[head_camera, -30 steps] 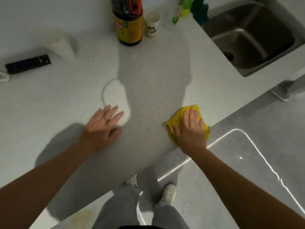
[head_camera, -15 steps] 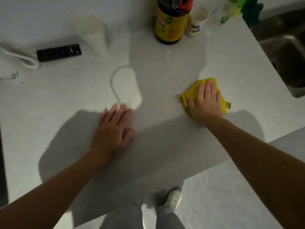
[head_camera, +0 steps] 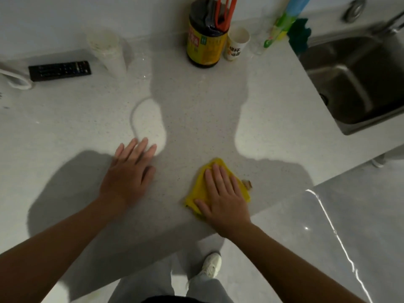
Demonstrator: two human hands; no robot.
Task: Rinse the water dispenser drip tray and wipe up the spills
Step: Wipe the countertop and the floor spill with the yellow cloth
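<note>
Small yellow cleaning cloth (head_camera: 196, 189) lies crumpled flat on the pale speckled stone counter (head_camera: 196, 119), near its front edge and right of centre. Bright yellow, soft folds, with a small brownish tag (head_camera: 248, 184) sticking out at its right edge. Cannot tell from this view whether it is wet.

Right hand (head_camera: 225, 200) lies palm-down on top of the cloth, fingers straight and together, thumb spread left over the cloth's lower corner. It presses the cloth rather than clutching it. Left hand (head_camera: 126, 178) rests flat on bare counter well left of the cloth, fingers extended, holding nothing.

Along the back wall: black remote control (head_camera: 60, 70), stack of clear plastic cups (head_camera: 107, 49), dark bottle with yellow label (head_camera: 204, 40) and a white paper cup (head_camera: 236, 43) just beside it. Stainless steel sink (head_camera: 354, 79) is set into the counter at right.

Versus half a second ago — cloth and right hand have come back toward the person, from mid-counter to close by the front edge. The hand is as flat on the cloth as before. Left hand keeps the same flat pose on the counter. View has swung right, so more of the sink shows.
</note>
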